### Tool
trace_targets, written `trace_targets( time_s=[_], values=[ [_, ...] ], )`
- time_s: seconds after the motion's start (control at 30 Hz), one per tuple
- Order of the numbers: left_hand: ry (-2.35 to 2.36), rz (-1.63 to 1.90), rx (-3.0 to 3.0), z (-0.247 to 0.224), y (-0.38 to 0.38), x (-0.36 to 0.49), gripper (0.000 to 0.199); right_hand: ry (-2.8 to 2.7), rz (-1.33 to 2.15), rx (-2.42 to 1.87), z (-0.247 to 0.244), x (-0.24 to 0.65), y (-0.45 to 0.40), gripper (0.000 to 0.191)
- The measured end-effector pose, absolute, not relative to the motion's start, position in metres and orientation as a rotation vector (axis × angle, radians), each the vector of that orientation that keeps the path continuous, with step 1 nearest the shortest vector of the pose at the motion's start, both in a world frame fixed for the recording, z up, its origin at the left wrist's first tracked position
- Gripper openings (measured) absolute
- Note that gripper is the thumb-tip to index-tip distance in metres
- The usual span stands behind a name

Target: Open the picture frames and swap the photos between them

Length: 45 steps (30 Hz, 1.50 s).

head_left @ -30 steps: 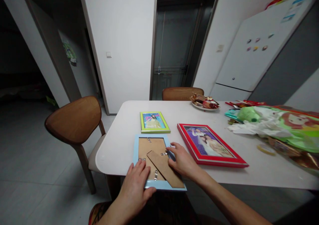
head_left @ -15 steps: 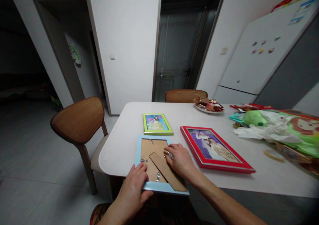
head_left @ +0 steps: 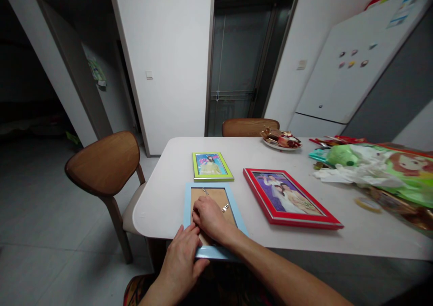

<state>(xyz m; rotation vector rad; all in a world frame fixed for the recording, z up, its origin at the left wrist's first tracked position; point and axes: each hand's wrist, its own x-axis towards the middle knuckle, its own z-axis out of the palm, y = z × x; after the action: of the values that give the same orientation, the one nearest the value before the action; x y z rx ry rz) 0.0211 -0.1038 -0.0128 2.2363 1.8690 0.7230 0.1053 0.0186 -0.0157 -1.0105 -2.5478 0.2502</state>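
A light blue picture frame (head_left: 237, 209) lies face down at the table's near edge, its brown backing board (head_left: 219, 197) showing. My left hand (head_left: 182, 252) grips the frame's lower left corner, fingers over the rim and thumb at the near side. Reaching across the backing, my right hand (head_left: 209, 218) has its fingers curled together at the left side, where a metal clip is mostly covered by them. Another metal clip (head_left: 225, 208) sits slanted at the right side, and a third clip (head_left: 205, 191) is at the top. My right hand and forearm hide the stand flap.
A green picture frame (head_left: 213, 178) lies beyond the blue one, and a red picture frame (head_left: 270, 216) lies to its right. Farther off are a plate (head_left: 287, 148) of wrapped items, crumpled white tissue (head_left: 355, 173) and tape (head_left: 368, 205). A wooden chair (head_left: 104, 164) stands left.
My right hand has moved left across the backing, from the right clip to the left one. The right clip is now uncovered. My left hand keeps its hold on the frame.
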Motion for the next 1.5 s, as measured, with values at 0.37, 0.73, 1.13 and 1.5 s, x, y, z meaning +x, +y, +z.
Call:
trace_targets(
  time_s=[0.37, 0.73, 1.13, 1.5],
  values=[
    [1.877, 0.703, 2.16, -0.01, -0.104, 0.022, 0.024, -2.462, 0.165, -1.327, -0.016, 0.123, 0.065, 0.027],
    [1.886, 0.684, 2.143, -0.009, -0.103, 0.022, 0.025, -2.531, 0.263, -1.217, -0.001, 0.136, 0.052, 0.04],
    [1.891, 0.751, 2.111, -0.013, -0.105, 0.025, 0.024, -2.722, 0.672, -0.667, 0.006, 0.182, 0.004, 0.01],
    [1.903, 0.755, 2.098, -0.011, -0.104, 0.027, 0.025, -2.463, 0.446, -0.969, -0.002, 0.177, 0.002, 0.025]
  ],
)
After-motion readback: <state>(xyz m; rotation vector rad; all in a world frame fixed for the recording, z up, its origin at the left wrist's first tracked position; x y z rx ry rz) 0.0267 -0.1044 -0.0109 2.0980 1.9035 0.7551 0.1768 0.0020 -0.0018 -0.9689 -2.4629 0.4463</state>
